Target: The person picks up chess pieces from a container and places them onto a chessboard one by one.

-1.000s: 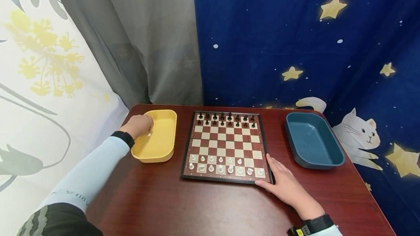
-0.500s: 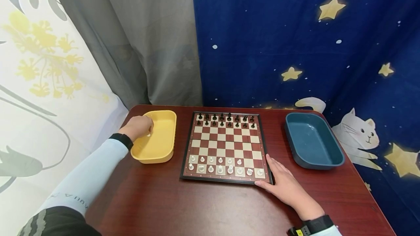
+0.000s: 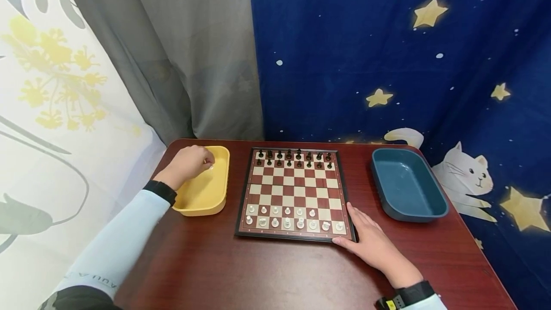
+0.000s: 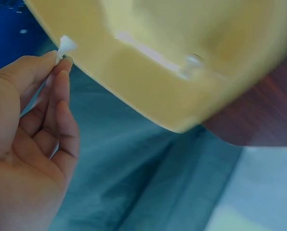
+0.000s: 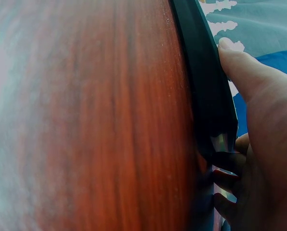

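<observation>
Between thumb and fingertips my left hand (image 3: 191, 161) pinches a small white chess piece (image 4: 65, 46), its flared end sticking up. That hand is over the yellow tray (image 3: 201, 212) at the table's left. A blurred pale piece (image 4: 191, 65) lies inside the tray in the left wrist view. My right hand (image 3: 372, 243) rests against the near right corner of the chessboard (image 3: 284, 189), thumb at the front edge and fingers along the right side. White chess pieces (image 3: 287, 224) stand in two rows at the near side; the front row has a bare square at its right end.
Black chess pieces (image 3: 289, 155) fill two rows at the board's far side. A blue tray (image 3: 389, 212) stands on the right of the reddish-brown table (image 3: 275, 271). Curtains (image 3: 310, 61) hang right behind the table.
My left hand has lifted from low in the yellow tray and moved slightly right with the white chess piece. The right hand stays at the board's corner. The view has shifted slightly.
</observation>
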Demonstrator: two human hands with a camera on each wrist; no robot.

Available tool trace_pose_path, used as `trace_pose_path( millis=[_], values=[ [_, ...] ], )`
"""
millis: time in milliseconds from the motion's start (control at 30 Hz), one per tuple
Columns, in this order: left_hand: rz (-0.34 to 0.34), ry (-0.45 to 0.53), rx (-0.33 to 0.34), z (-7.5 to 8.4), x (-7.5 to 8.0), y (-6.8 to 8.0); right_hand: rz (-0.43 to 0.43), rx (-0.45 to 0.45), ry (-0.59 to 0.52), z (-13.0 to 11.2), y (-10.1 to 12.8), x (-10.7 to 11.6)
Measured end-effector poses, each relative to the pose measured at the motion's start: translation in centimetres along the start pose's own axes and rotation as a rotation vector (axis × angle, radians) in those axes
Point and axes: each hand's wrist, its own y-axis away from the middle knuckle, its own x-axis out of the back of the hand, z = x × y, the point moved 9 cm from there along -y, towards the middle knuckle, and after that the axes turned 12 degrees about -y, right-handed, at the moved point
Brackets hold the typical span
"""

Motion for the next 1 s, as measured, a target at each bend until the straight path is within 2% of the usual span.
trace_pose_path(
  millis=[100, 233, 367, 767, 1000],
  values=[
    [0.036, -0.001, -0.029, 2.4, 1.3, -0.6, -0.001, -0.002, -0.004, -0.1, 0.0, 0.0],
    [0.07, -0.02, -0.118, 6.2, 2.7, -1.5, 0.003, 0.004, -0.007, -0.2, 0.1, 0.1],
    [0.09, -0.035, -0.221, 10.1, 3.4, -2.8, 0.004, 0.006, -0.004, -0.1, 0.1, 0.0],
    [0.12, -0.102, -0.446, 22.3, 3.8, -6.4, 0.005, 0.005, 0.001, 0.1, 0.1, 0.1],
    [0.07, -0.092, -0.59, 28.9, 3.3, -7.1, 0.007, 0.017, -0.011, -0.2, 0.0, 0.2]
  ],
)
